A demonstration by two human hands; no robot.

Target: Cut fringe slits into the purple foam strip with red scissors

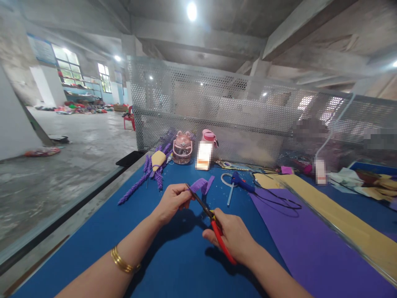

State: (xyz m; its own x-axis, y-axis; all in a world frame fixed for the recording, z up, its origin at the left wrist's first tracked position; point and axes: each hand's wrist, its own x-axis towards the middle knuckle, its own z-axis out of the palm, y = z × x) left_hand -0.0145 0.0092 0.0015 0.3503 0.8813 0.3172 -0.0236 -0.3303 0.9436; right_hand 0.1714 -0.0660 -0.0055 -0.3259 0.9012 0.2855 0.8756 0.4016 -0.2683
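My left hand (174, 202) pinches one end of a purple strip (203, 186), which curls away to the right above the blue table. In my right hand (234, 234) is a pair of scissors (215, 227) with red handles and dark blades. The blades point up and left, their tips close to my left fingertips and against the strip. Whether they are cutting into it I cannot tell. Beyond my left hand lies a bundle of purple braided stems (136, 190) with a yellow wrapped piece (158, 160).
A blue glue gun (243, 182) with a black cable rests beyond my right hand. Purple sheet (288, 231) and yellow sheet (328, 207) cover the right side. A pink clear jug (182, 149) and a pink-lidded bottle (208, 136) stand before the perforated metal screen (248, 120).
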